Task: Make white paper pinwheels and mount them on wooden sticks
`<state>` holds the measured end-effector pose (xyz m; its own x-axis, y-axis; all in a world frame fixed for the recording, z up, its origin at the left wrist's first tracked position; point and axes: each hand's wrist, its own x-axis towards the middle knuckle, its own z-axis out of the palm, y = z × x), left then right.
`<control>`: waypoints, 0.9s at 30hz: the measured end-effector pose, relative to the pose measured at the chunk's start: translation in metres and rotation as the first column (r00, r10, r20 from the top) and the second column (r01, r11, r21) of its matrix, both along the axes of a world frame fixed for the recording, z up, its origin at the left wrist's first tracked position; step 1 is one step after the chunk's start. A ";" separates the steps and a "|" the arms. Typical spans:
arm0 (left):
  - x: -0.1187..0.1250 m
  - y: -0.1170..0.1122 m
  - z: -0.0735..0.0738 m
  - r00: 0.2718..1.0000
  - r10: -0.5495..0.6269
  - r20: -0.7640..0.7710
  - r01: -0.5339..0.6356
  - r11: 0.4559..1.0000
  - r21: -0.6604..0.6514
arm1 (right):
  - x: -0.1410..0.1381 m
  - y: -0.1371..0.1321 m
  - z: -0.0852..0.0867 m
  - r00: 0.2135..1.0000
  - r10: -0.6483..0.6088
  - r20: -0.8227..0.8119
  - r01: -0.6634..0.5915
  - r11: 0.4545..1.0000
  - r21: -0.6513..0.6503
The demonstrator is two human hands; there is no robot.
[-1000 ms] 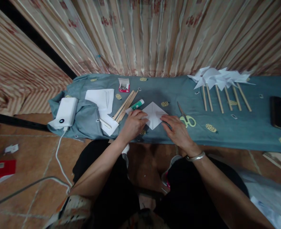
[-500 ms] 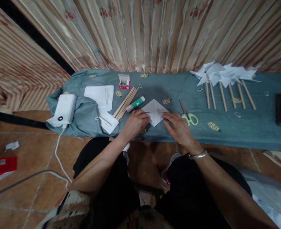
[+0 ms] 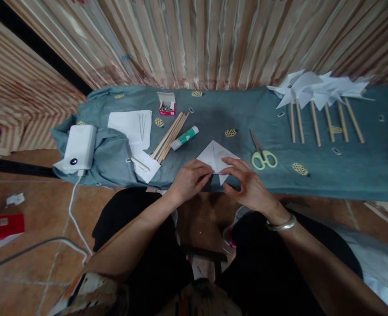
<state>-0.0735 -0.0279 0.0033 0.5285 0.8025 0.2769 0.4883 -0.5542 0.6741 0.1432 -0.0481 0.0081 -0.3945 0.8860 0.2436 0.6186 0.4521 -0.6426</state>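
A white paper square (image 3: pixel 215 154), creased across, sits tilted at the near edge of a table covered in blue-grey cloth (image 3: pixel 213 115). My left hand (image 3: pixel 190 179) pinches its left corner and my right hand (image 3: pixel 246 183) pinches its right and lower part, so the paper is lifted slightly toward me. A silver bangle circles my right wrist. Green-handled scissors (image 3: pixel 261 155) lie just right of my right hand. A glue stick (image 3: pixel 184 138) with a green label lies just beyond my left hand.
Several wooden sticks (image 3: pixel 169 136) and white paper sheets (image 3: pixel 133 124) lie to the left, beside a white power bank (image 3: pixel 77 148) with a cable. A small red box of pins (image 3: pixel 167 103) stands at the back. Several finished paper pinwheels (image 3: pixel 315 91) on sticks lie at the right.
Both hands went from pressing the paper flat on the cloth to pinching it and drawing it toward the table's near edge. The camera view tilted slightly.
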 end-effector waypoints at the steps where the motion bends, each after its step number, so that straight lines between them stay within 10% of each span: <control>1: 0.000 0.000 0.000 1.000 0.015 0.021 -0.015 1.000 -0.017 | 0.001 0.000 -0.001 1.000 0.003 -0.004 -0.003 1.000 -0.006; 27: 0.002 -0.002 -0.008 0.999 0.040 0.023 -0.042 0.991 0.130 | -0.019 0.014 -0.015 0.966 -0.227 -0.122 0.228 0.974 -0.006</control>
<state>-0.0715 -0.0295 -0.0047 0.4892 0.7797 0.3907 0.4993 -0.6177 0.6076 0.1245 -0.0344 -0.0067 -0.1496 0.9469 0.2847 0.6241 0.3138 -0.7156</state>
